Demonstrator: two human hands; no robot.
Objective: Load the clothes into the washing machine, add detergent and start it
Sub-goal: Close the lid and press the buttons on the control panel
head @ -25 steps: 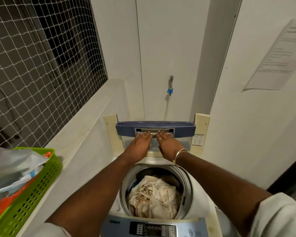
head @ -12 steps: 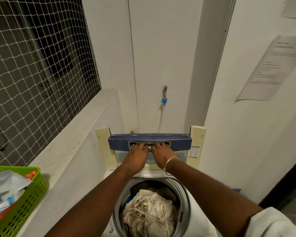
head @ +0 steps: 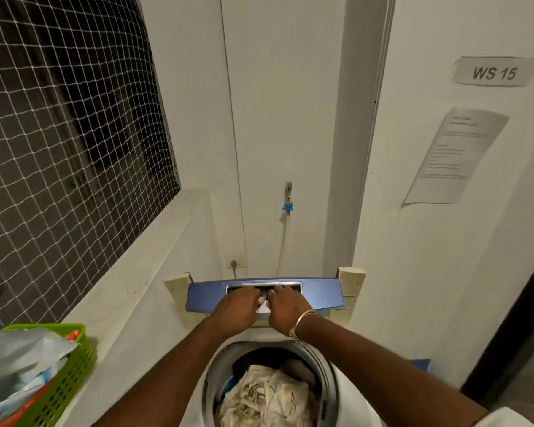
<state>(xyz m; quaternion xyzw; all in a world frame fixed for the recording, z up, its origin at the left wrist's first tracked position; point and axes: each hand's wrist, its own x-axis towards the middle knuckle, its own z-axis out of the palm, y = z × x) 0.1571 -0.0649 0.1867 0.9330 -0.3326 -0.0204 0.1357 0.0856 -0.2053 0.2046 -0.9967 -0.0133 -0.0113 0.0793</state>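
Hinged lid (head: 321,296) stands raised just behind the drum (head: 329,375); cream clothes (head: 265,396) lie inside the drum. Left hand (head: 236,309) and right hand (head: 285,311): narrow grip, each hooked into the lid's handle recess (head: 294,284), fingertips hidden. Lid judged rigid, light, folding; hold at the recess

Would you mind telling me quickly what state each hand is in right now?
Left hand: closed, fingers hooked into the handle of the lid.
Right hand: closed on the same handle.
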